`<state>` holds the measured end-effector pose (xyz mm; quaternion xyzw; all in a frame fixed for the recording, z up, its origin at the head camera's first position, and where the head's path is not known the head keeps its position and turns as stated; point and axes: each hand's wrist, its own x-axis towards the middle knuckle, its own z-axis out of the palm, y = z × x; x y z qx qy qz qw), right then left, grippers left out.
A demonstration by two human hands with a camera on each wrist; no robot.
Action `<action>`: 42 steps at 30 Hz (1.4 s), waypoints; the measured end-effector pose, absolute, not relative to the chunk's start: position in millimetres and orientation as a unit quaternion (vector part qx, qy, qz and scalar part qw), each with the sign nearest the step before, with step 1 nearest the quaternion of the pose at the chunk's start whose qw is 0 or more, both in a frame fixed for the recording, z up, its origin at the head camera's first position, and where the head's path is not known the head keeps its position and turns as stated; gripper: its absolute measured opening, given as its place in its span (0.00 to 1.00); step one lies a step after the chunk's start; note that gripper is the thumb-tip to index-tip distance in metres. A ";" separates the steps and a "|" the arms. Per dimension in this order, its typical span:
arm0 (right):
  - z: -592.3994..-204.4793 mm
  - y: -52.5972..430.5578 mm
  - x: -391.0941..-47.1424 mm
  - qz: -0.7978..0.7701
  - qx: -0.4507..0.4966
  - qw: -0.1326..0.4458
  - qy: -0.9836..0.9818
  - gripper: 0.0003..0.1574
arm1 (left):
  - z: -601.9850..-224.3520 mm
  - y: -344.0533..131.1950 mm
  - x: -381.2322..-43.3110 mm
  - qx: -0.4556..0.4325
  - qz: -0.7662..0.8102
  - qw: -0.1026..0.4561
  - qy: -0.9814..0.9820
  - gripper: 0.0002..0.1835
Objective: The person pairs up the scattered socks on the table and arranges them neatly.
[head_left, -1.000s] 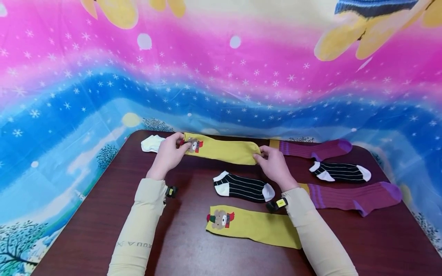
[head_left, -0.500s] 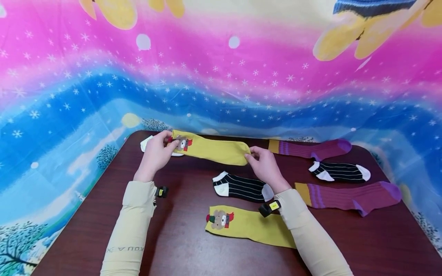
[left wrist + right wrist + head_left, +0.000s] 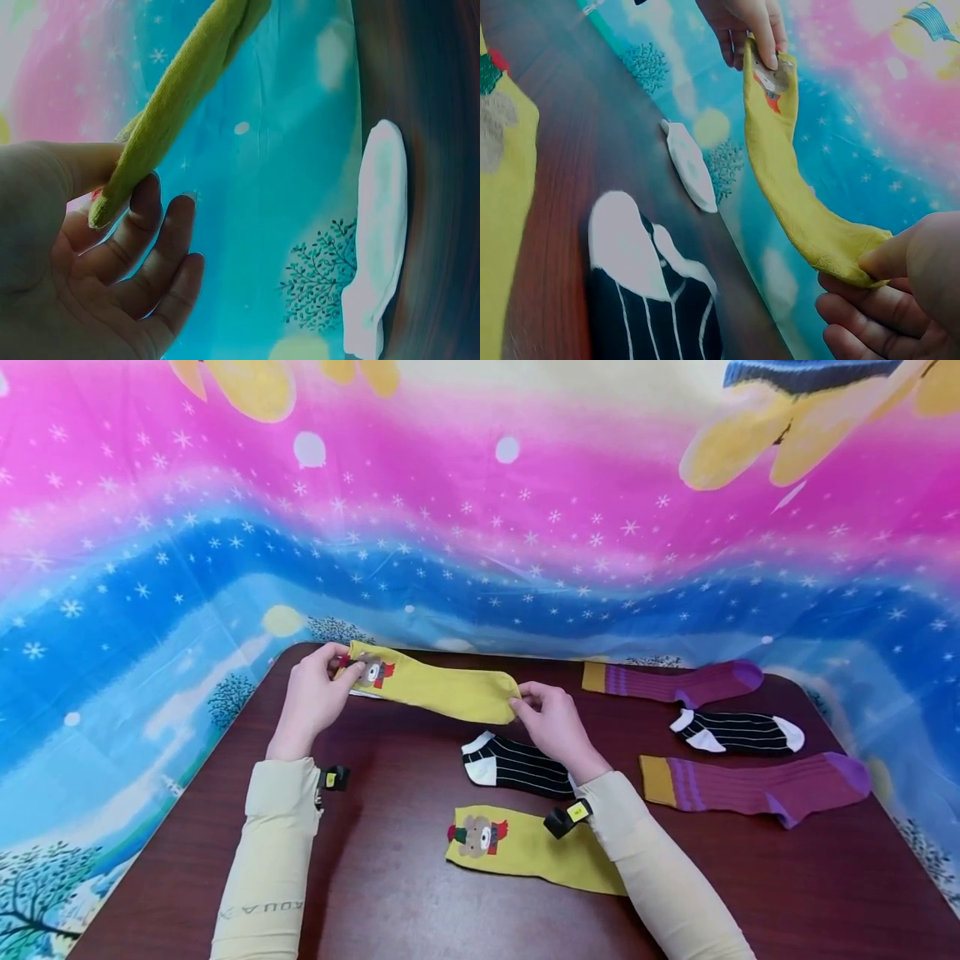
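Observation:
A yellow sock (image 3: pixel 435 687) with a bear in a red scarf is stretched between my two hands, lifted above the back of the table. My left hand (image 3: pixel 309 693) pinches its cuff end between thumb and fingers, beside the bear. At the other end, my right hand (image 3: pixel 553 722) pinches the toe. The right wrist view shows the sock (image 3: pixel 795 187) sagging between both hands, clear of the tabletop. Behind it lies a white sock (image 3: pixel 379 240), mostly hidden in the head view. A matching yellow sock (image 3: pixel 536 852) lies flat nearer the front, partly covered by my right forearm.
A black striped ankle sock (image 3: pixel 517 766) lies mid-table, its toe hidden by my right wrist. On the right are another black striped sock (image 3: pixel 742 732) and two purple socks (image 3: pixel 667 683) with mustard cuffs. A printed cloth (image 3: pixel 480 527) hangs behind the dark wooden table (image 3: pixel 405 893).
Both hands have moved left, carrying the stretched yellow sock with them. It now covers most of the white sock at the back left. The other socks have stayed in place.

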<state>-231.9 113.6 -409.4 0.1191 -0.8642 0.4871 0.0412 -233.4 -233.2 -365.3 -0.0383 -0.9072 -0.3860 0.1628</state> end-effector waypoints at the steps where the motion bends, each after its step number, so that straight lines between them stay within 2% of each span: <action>1: -409.5 111.7 -231.7 0.489 0.120 0.039 -0.863 0.14 | -365.7 -234.6 -233.3 -0.036 -0.386 0.164 -0.907 0.17; 18: -415.8 78.0 -230.9 0.524 0.142 -0.019 -0.840 0.16 | -362.4 -260.9 -226.0 -0.001 -0.383 0.185 -0.905 0.21; 34: -416.9 41.0 -235.1 0.518 0.148 -0.043 -0.841 0.16 | -362.1 -286.2 -217.9 0.033 -0.379 0.189 -0.905 0.24; 42: -408.4 26.9 -242.6 0.528 0.157 -0.033 -0.834 0.16 | -359.1 -297.0 -218.7 0.046 -0.391 0.219 -0.893 0.23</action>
